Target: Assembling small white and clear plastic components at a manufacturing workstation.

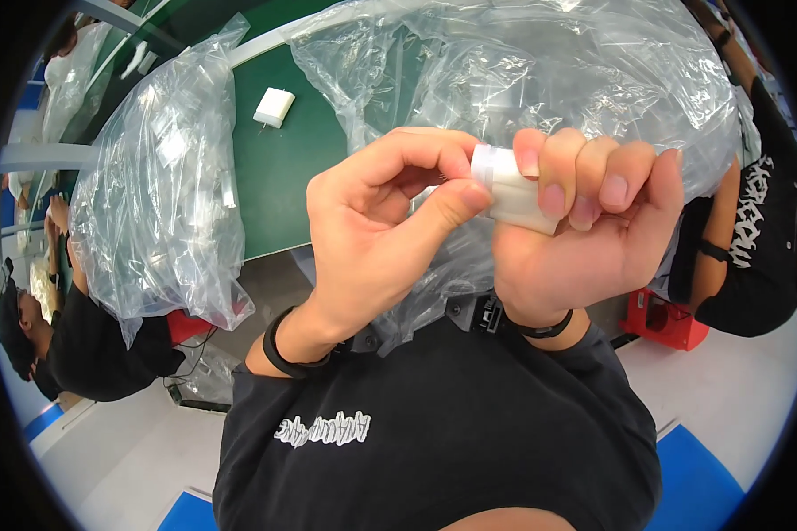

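Note:
My right hand (584,226) is closed around a small white plastic block (509,188), held up close in front of my chest. The thumb and forefinger of my left hand (390,217) pinch the block's left end, where a thin clear film seems to cover it. A black band circles each wrist. Both hands hover above the near edge of a green table (279,168). A second white block with small metal prongs (274,107) lies on the table, farther back to the left.
Two big clear plastic bags hold several small white parts: one on the left (164,186), one behind my hands (522,71). A person in black sits at the left (80,345), another at the right (744,230). A red box (669,319) stands on the floor.

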A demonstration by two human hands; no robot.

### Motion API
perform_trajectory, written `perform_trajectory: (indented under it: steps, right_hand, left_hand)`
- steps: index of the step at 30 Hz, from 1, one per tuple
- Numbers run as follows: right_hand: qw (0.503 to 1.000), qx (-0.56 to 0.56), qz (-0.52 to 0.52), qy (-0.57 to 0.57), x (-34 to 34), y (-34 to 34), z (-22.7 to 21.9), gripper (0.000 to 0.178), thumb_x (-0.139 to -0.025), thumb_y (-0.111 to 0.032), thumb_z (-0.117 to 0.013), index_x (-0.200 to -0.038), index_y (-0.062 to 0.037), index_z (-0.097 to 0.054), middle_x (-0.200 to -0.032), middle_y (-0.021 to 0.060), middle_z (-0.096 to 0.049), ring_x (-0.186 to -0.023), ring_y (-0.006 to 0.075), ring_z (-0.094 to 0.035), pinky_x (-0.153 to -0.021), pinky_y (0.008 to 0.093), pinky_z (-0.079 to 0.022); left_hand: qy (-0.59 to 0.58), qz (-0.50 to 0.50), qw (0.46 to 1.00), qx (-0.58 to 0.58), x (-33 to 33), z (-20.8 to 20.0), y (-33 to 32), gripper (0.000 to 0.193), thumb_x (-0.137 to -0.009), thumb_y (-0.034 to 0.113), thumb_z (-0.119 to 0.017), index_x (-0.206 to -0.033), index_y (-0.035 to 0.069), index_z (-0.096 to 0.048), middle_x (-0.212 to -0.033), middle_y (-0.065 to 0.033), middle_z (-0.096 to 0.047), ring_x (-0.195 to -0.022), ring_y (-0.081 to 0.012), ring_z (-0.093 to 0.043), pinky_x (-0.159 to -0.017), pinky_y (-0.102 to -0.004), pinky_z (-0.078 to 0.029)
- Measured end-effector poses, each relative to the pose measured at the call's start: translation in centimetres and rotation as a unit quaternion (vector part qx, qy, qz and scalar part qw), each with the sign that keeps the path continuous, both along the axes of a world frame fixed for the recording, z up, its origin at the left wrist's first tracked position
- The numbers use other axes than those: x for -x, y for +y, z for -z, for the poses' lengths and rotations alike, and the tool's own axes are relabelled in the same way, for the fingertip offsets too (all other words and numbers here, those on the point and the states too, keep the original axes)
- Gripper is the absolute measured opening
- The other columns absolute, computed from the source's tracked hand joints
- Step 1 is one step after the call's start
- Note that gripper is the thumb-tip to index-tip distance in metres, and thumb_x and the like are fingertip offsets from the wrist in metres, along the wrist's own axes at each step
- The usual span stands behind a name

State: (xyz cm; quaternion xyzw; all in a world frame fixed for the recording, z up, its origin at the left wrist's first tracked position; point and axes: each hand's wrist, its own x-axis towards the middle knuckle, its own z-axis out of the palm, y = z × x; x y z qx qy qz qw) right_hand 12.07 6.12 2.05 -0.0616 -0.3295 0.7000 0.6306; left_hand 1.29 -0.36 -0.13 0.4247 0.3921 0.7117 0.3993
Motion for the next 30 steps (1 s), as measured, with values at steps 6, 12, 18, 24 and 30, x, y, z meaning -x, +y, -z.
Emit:
perform_trajectory:
  steps: [6, 12, 18, 24, 30]
  right_hand:
    - [0.982, 0.185, -0.012, 0.016, 0.6, 1.2, -1.2, 0.035, -0.094, -0.027, -0.039, -0.061, -0.0138, -0.043, -0.050, -0.0025, -0.035, -0.049, 0.0123, -0.039, -0.064, 0.0321, -0.037]
    - [0.980, 0.178, -0.074, 0.043, 0.2, 0.6, -1.0, 0.033, -0.094, -0.025, -0.040, -0.063, -0.0136, -0.045, -0.051, -0.0024, -0.036, -0.049, 0.0119, -0.040, -0.064, 0.0317, -0.037]
    - [0.985, 0.165, -0.055, -0.010, 0.4, 0.1, -1.1, 0.034, -0.093, -0.027, -0.040, -0.062, -0.0139, -0.045, -0.050, -0.0036, -0.036, -0.049, 0.0112, -0.040, -0.063, 0.0316, -0.036]
    - [0.993, 0.083, -0.071, -0.034, 0.0, 0.1, -0.5, 0.034, -0.093, -0.035, -0.040, -0.089, -0.0057, -0.055, -0.064, 0.0025, -0.047, -0.067, 0.0176, -0.049, -0.077, 0.0368, -0.038]
    - [0.964, 0.259, -0.048, -0.026, -0.2, 0.6, -1.6, 0.040, -0.094, -0.039, -0.038, -0.100, -0.0013, -0.049, -0.067, 0.0057, -0.046, -0.066, 0.0193, -0.046, -0.074, 0.0359, -0.038]
  left_hand:
    - [-0.097, 0.022, 0.994, 0.044, 0.3, -0.3, -0.5, 0.024, -0.076, -0.012, -0.064, -0.098, -0.008, -0.055, -0.100, -0.0159, -0.061, -0.095, -0.0176, -0.060, -0.084, -0.0286, -0.052]
    - [-0.079, 0.027, 0.995, 0.059, 1.0, -0.3, -0.5, 0.047, -0.068, -0.016, -0.068, -0.111, -0.007, -0.051, -0.093, -0.0161, -0.064, -0.086, -0.0207, -0.065, -0.079, -0.0298, -0.055]
    - [-0.042, 0.036, 0.996, 0.075, 1.4, 0.1, -0.9, 0.064, -0.063, -0.016, -0.071, -0.121, -0.006, -0.046, -0.092, -0.0159, -0.064, -0.086, -0.0205, -0.065, -0.080, -0.0302, -0.055]
    - [0.021, -0.012, 1.000, -0.005, 0.4, 0.0, -0.5, 0.068, -0.065, -0.008, -0.075, -0.124, -0.008, -0.041, -0.101, -0.0192, -0.060, -0.094, -0.0227, -0.061, -0.083, -0.0329, -0.051]
    - [0.481, -0.137, 0.830, -0.245, 2.0, 0.8, 0.0, 0.058, -0.062, -0.017, -0.068, -0.114, -0.005, -0.045, -0.093, -0.0196, -0.062, -0.089, -0.0286, -0.063, -0.074, -0.0359, -0.055]
